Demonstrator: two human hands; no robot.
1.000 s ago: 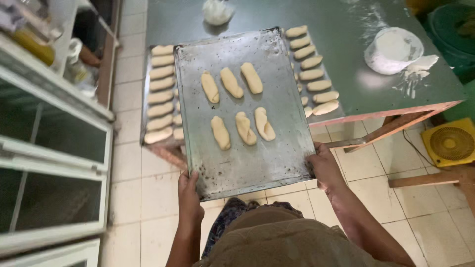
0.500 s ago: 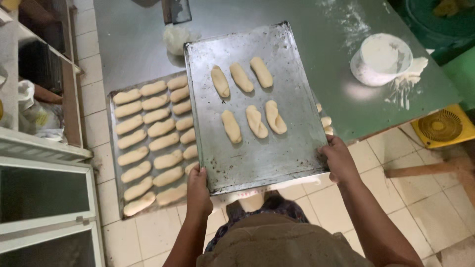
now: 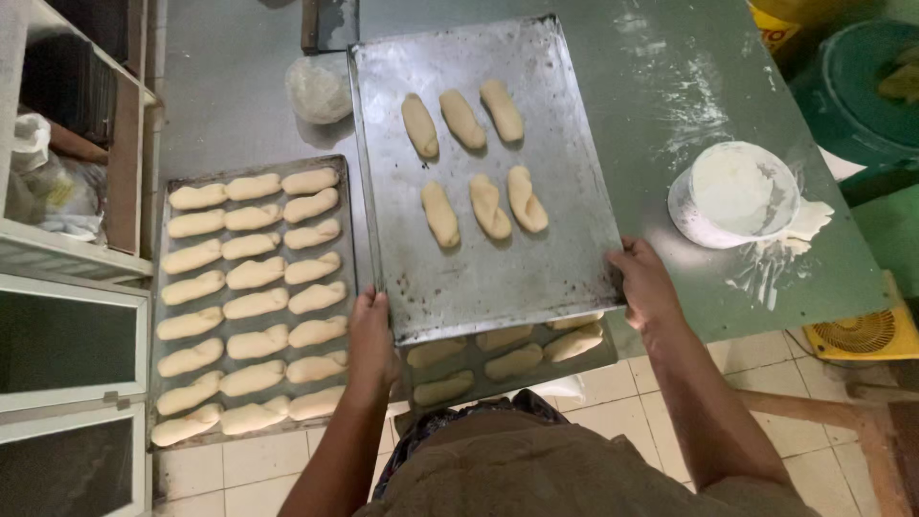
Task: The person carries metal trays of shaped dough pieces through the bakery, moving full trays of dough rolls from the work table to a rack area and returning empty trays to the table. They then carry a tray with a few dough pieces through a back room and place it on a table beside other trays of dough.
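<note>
Hands grip a large metal baking tray point(image 3: 498, 258) by its near edge, seen from above. The left hand point(image 3: 369, 340) clamps the near left corner, fingers curled under the rim with the thumb on top. The right hand point(image 3: 646, 287) clamps the near right corner the same way, fingers wrapped around the edge. Both hands are closed on the tray.

The tray is held roughly level above a green worktable point(image 3: 689, 86) dusted with flour, overhanging its near edge. Six raw dough pieces point(image 3: 474, 158), pale and elongated, lie on it in two rows of three, all toward the far half, leaving the near half bare.

Under the near edge, another tray of dough pieces point(image 3: 507, 359) shows partly. To the left, a full tray point(image 3: 251, 297) holds three columns of shaped dough, packed close. A white bowl of flour point(image 3: 735, 193) sits on the table to the right, with spilled flour beside it. A lump in a clear plastic bag point(image 3: 319, 88) lies beyond the full tray.

The sheet looks thin, stiff and fairly light, though wide enough to tip easily. The dough looks soft and easily dented, and could slide if the tray tilts, so holding both near corners seems sound.
</note>
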